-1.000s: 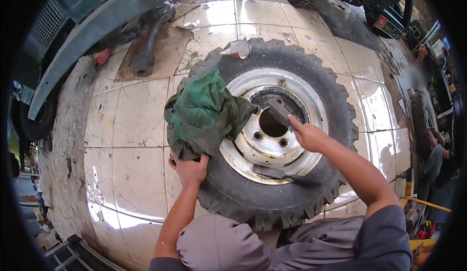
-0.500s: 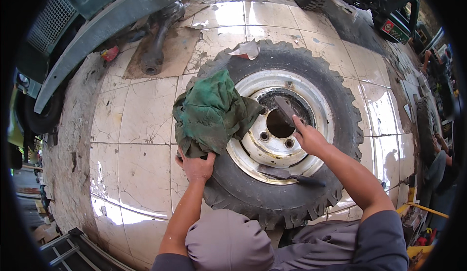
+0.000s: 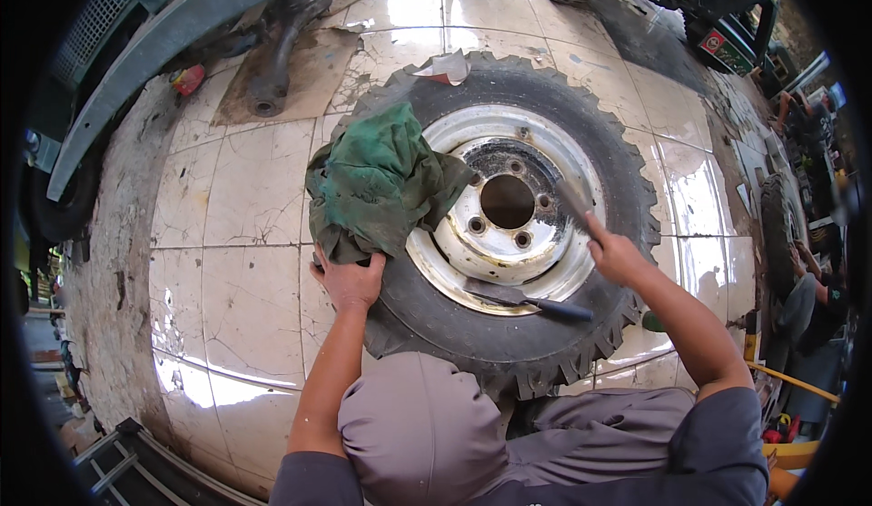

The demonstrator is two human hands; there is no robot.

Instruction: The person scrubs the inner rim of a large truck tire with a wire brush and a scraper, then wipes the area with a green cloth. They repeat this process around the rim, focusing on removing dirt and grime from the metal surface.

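Observation:
A treaded tyre (image 3: pixel 509 352) on a white steel wheel rim (image 3: pixel 450 274) lies flat in front of me. My right hand (image 3: pixel 618 256) is closed round a narrow wire brush (image 3: pixel 574 204), held over the right side of the rim; its bristles are hard to make out. A rumpled green cloth (image 3: pixel 372 161) covers the tyre's left side. Against the cloth's lower edge rests my left hand (image 3: pixel 352 283), thumb and fingers apart, some fingertips hidden. A flat scraper with a dark handle (image 3: pixel 565 310) lies across the rim's near edge.
A torn white-and-red scrap (image 3: pixel 447 68) sits on the tyre's far side. Back left, a metal shaft (image 3: pixel 277 70) lies on brown cardboard (image 3: pixel 313 79). A vehicle bumper (image 3: pixel 154 61) stands at upper left, another vehicle at upper right. People are along the right edge. Tiles are cracked.
My right hand and the wire brush have moved right, from over the centre hole to the rim's right side. The left hand stays by the cloth. The whole view has shifted slightly.

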